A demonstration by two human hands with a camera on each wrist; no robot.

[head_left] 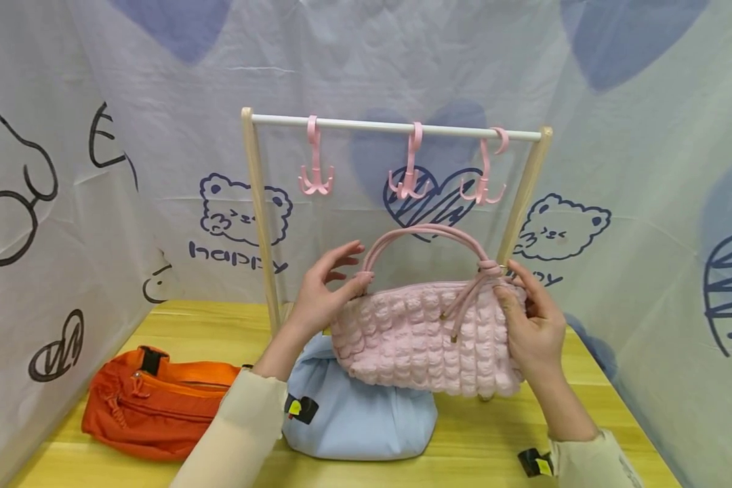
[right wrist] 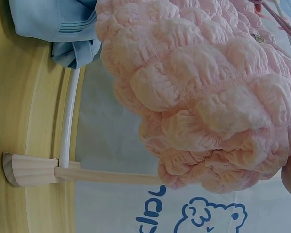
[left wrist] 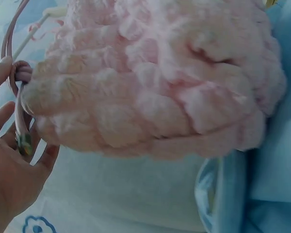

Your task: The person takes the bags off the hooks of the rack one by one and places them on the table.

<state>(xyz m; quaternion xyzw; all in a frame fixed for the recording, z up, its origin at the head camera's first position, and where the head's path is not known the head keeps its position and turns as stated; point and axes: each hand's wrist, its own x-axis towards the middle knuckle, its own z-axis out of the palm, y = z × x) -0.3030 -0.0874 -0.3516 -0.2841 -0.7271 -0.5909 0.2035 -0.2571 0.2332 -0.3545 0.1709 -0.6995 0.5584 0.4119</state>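
Observation:
A pink puffy quilted handbag (head_left: 415,339) with a thin looped handle (head_left: 430,228) is held up in front of the rack, tilted slightly down to the right. My left hand (head_left: 320,291) holds it at the left base of the handle, thumb in front and fingers behind; in the left wrist view the thumb lies by the handle knot (left wrist: 23,73). At the bag's right end my right hand (head_left: 537,335) grips the top corner near the knotted cord, thumb on the front. The right wrist view shows only a bit of that hand at its edge.
Behind the bag stands a rack with a white rail (head_left: 366,125) and wooden posts. Pink hooks hang at left (head_left: 315,179), middle (head_left: 410,183) and right (head_left: 483,190). A light blue bag (head_left: 366,427) and an orange waist bag (head_left: 158,407) lie on the wooden table (head_left: 482,447).

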